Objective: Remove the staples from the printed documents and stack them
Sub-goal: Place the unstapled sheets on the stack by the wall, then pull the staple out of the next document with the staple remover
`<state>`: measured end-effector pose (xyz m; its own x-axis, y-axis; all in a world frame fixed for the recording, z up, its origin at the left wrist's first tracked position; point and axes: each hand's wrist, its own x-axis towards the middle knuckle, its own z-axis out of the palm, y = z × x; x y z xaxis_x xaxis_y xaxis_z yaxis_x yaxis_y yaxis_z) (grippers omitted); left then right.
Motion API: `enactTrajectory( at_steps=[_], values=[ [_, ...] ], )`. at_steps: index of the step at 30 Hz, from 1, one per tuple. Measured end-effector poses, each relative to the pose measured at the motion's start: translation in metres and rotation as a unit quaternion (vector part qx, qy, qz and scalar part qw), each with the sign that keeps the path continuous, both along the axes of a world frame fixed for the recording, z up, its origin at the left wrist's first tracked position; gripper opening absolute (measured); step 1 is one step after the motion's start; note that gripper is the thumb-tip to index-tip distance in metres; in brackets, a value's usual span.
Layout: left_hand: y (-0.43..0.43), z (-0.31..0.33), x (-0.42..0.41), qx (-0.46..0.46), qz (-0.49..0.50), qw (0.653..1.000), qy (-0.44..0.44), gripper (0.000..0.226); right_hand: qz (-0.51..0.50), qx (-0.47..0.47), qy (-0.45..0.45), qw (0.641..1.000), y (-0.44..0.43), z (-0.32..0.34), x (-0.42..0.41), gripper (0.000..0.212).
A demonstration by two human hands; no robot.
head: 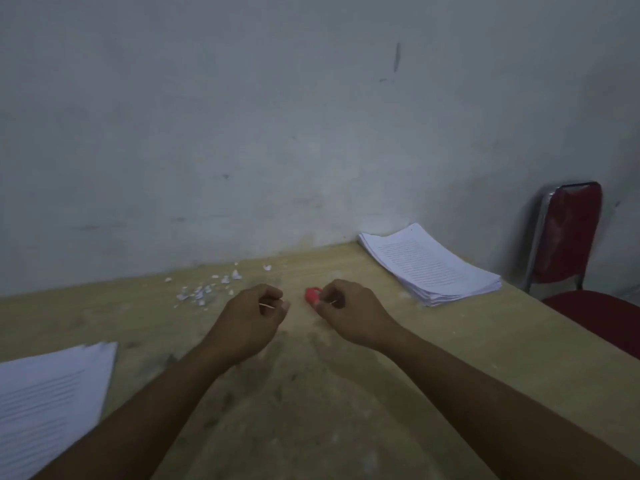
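My left hand (258,315) hovers over the middle of the wooden table (346,393), fingers curled, pinching a thin metal staple (267,305). My right hand (349,311) is close beside it, curled around a red staple remover (312,294), with a thin glint of metal at its fingertips. A stack of printed documents (427,263) lies at the far right of the table by the wall. Another pile of printed pages (48,400) lies at the near left edge, partly cut off by the frame.
Several small torn paper scraps (207,287) are scattered on the table near the wall, left of my hands. A red chair (568,237) with a metal frame stands past the table's right end. A grey wall runs along the back edge.
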<state>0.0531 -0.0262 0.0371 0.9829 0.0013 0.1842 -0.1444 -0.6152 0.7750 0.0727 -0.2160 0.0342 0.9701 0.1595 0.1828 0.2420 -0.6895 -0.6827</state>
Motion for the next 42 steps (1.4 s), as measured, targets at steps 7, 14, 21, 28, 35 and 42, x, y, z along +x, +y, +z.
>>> enactTrajectory(
  at_steps=[7,14,21,28,35,42],
  values=[
    [0.123,-0.012,-0.060,0.023,0.087,0.996,0.013,0.019,0.100,0.105,0.137,0.980,0.121,-0.019,-0.032,0.014],
    [0.226,-0.028,-0.117,0.082,0.178,0.980,0.039,0.028,0.116,0.108,0.202,0.967,0.215,-0.026,-0.064,0.020],
    [0.278,-0.053,-0.146,0.232,0.228,0.933,0.154,0.062,0.101,0.054,0.170,0.979,0.263,-0.031,-0.079,0.026],
    [0.288,-0.065,-0.152,0.274,0.256,0.914,0.156,0.087,0.095,0.093,0.236,0.963,0.282,-0.039,-0.071,0.041],
    [0.290,-0.068,-0.156,0.274,0.276,0.902,0.187,0.099,0.194,0.016,0.116,0.974,0.286,-0.045,-0.086,0.027],
    [0.299,-0.059,-0.153,0.241,0.309,0.900,0.190,0.093,0.167,0.131,0.107,0.971,0.276,-0.047,-0.082,0.032]
  ],
)
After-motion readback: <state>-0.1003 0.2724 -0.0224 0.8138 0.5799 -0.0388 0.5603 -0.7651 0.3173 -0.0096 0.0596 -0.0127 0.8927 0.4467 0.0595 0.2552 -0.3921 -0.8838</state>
